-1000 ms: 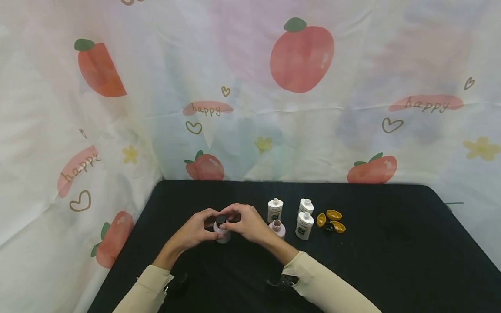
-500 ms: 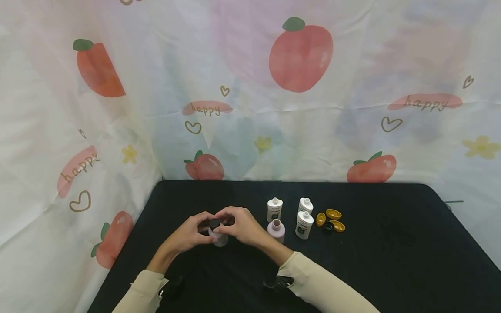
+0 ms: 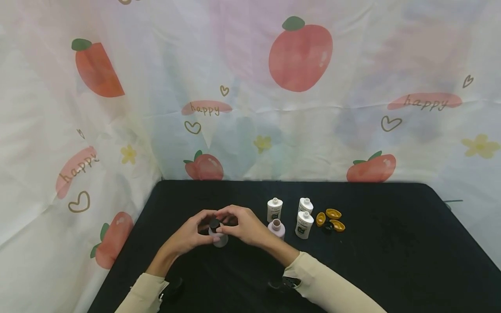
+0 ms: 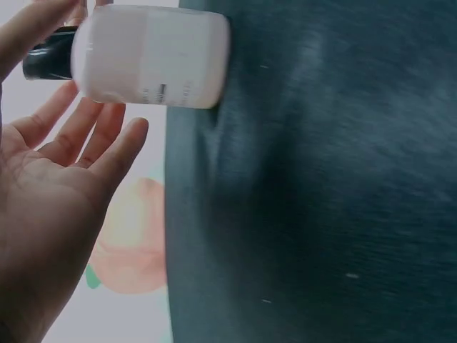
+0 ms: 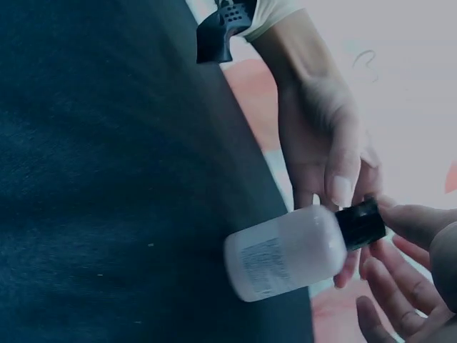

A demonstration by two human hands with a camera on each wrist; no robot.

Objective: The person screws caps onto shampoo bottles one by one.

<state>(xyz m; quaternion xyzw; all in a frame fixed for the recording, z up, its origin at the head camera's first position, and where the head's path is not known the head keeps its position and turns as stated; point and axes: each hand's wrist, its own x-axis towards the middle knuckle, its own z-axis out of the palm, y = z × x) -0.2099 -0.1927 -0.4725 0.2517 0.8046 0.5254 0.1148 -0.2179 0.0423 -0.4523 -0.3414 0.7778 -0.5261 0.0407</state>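
Observation:
A small pale pink bottle (image 3: 221,241) with a black cap (image 3: 215,224) stands upright between both hands, left of the table's middle. My left hand (image 3: 188,234) holds the bottle near its shoulder with thumb and fingers. The thumb and a finger of my right hand (image 3: 243,225) pinch the black cap from the other side. In the left wrist view, the bottle (image 4: 153,56) shows a pale label with small print, and its base is close to the dark tabletop. The right wrist view shows the cap (image 5: 362,224) seated on the bottle's neck.
Right of my hands stands an uncapped pink bottle (image 3: 277,230). Behind and beside it are white bottles without caps (image 3: 275,209) (image 3: 304,225) (image 3: 306,205). Farther right lie several yellow cup-like pieces (image 3: 333,214) and a black piece (image 3: 328,227) on the black table (image 3: 391,252).
Both hands and the capped bottle have shifted slightly left and nearer, mostly in the first half second. The right fingers have changed position a little at the cap. The other bottles stay put.

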